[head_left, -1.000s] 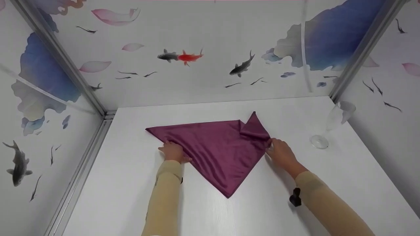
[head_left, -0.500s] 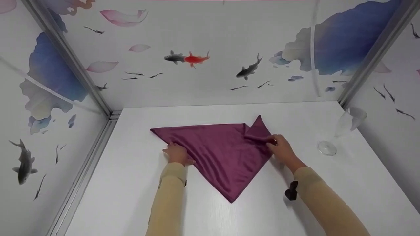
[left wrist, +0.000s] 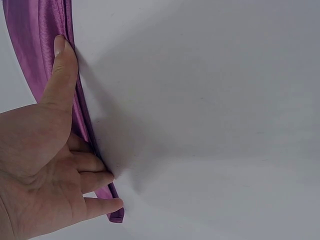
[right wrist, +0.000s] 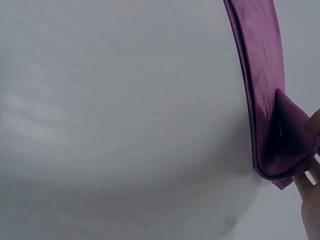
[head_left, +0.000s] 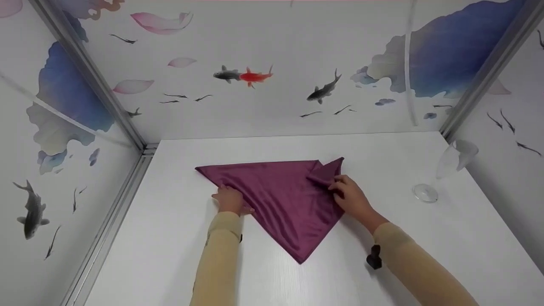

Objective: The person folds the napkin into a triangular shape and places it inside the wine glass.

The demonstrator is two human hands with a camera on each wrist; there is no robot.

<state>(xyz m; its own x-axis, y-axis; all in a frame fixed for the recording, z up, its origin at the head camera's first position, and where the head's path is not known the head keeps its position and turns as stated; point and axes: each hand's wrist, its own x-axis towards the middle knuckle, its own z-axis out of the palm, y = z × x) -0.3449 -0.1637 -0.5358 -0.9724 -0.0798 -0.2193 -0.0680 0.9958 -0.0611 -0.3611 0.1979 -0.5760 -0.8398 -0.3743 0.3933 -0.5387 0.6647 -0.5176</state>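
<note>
A purple satin napkin (head_left: 276, 191) lies on the white table in a folded triangle, one point toward the person. My left hand (head_left: 229, 199) rests on its left slanting edge; in the left wrist view the thumb and fingers of that hand (left wrist: 55, 160) stretch along the layered napkin edge (left wrist: 82, 110). At the right corner, my right hand (head_left: 350, 197) pinches a turned-over flap (head_left: 325, 172) between thumb and fingers. The right wrist view shows the flap (right wrist: 295, 130) lifted into a hollow curl, with the right hand (right wrist: 311, 195) partly cut off by the frame.
A clear stemmed glass (head_left: 425, 193) stands at the right of the white table (head_left: 148, 238). Walls painted with fish and petals enclose the back (head_left: 263, 114), left and right sides. A black wrist device (head_left: 374, 257) hangs at the right sleeve.
My right hand has moved left and slightly up, folding the right corner's flap inward over the napkin. The left hand keeps its place on the edge. The head view has shifted slightly.
</note>
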